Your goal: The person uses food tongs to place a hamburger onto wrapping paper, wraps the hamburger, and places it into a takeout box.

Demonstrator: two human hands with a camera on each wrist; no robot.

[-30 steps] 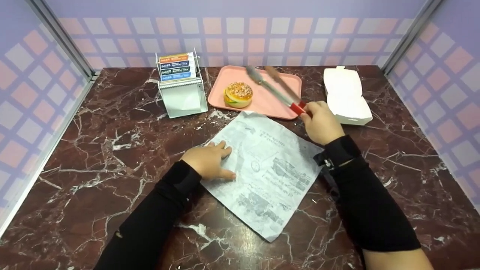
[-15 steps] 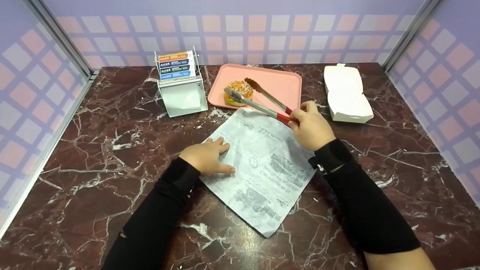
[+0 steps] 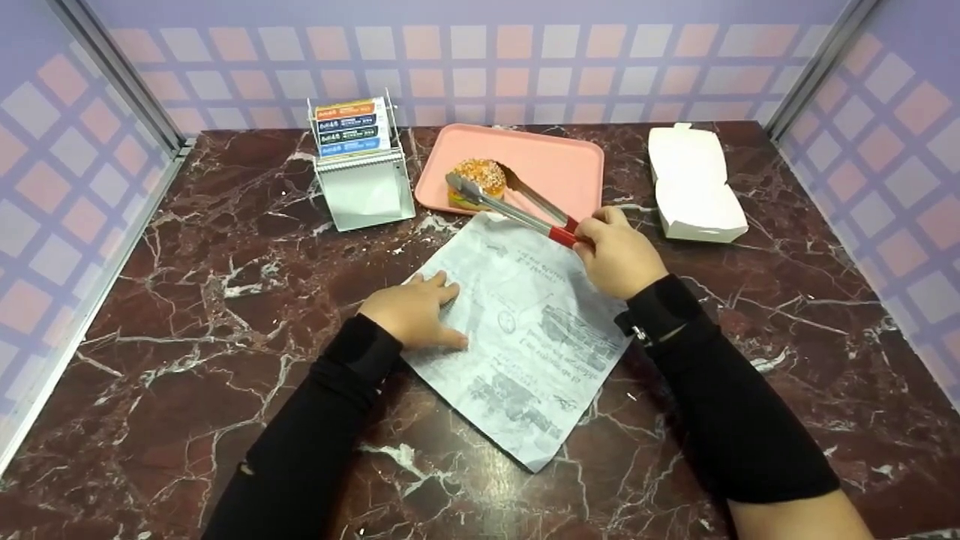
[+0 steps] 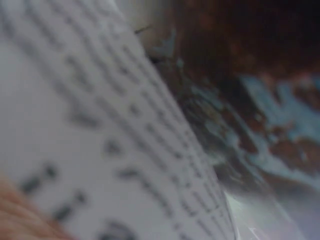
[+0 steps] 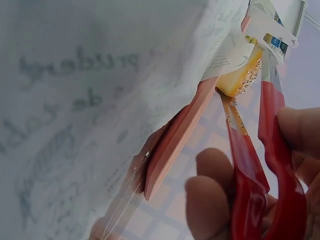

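My right hand grips the red handles of metal tongs; in the right wrist view, fingers and thumb lie on either side of the red handles. The tong heads stand on both sides of a sesame-topped hamburger at the front left of a pink tray. On the left edge of a printed sheet of wrapping paper rests my left hand, its fingers spread flat. Blurred print on the paper fills much of the left wrist view.
Left of the tray is a clear-sided rack holding several small colourful boxes. At the back right sits an opened white carton. Patterned walls enclose the marbled table on three sides.
The tongs have swung left and down from over the tray's right part to around the hamburger, their heads drawing closer to it. My left hand has stayed on the paper.
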